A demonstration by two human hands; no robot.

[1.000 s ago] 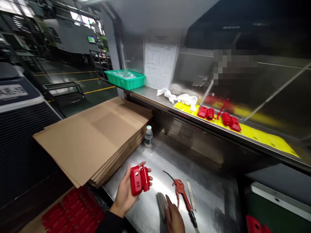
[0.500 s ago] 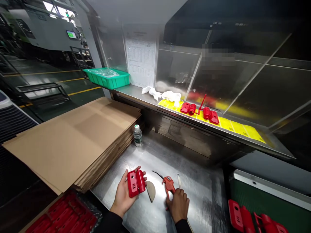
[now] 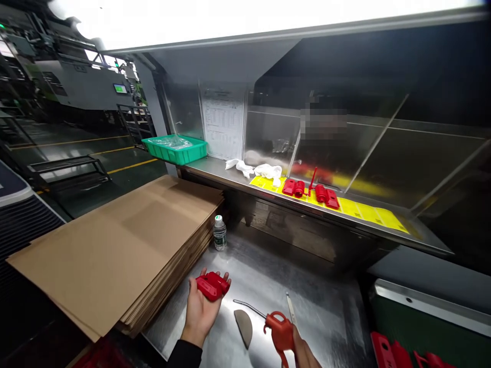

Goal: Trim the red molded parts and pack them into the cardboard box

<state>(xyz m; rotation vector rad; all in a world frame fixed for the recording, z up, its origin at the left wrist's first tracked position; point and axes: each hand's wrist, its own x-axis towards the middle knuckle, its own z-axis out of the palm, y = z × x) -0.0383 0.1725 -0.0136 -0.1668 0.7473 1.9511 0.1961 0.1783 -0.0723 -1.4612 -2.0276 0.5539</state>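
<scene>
Resting palm-up low over the bench [image 3: 268, 266], the left hand [image 3: 200, 313] has its fingers half curled around a red part [image 3: 212, 285] that lies across the fingertips more than in the palm. That is a loose cradle, not a grip. A knock, or a puff of air against it, could tip the part off onto the steel.

Just to the right, the right hand [image 3: 306, 353] is mostly cut off by the bottom edge. What shows of it is closed round the handle of a red air gun [image 3: 279, 329], whose thin nozzle points left toward the other hand. If the trigger were squeezed with the nozzle that near bare skin, I'd worry about the blast hitting the fingers or throwing grit up at the face.

A grey half-moon piece [image 3: 244, 327] lies on the bench between the hands, and a slim blade [image 3: 290, 308] lies just beyond the gun. Either could be swept off or catch a knuckle.

Farther back, a bottle [image 3: 219, 233] stands right beside the cardboard stack [image 3: 115, 240]. An elbow could topple it, and I cannot tell how tight its cap is.

On the shelf [image 3: 238, 180] beyond sit more red parts [image 3: 309, 190] on a yellow sheet [image 3: 364, 210], white cloths [image 3: 255, 168] and a green tray [image 3: 175, 148], all well apart from the hands.
</scene>
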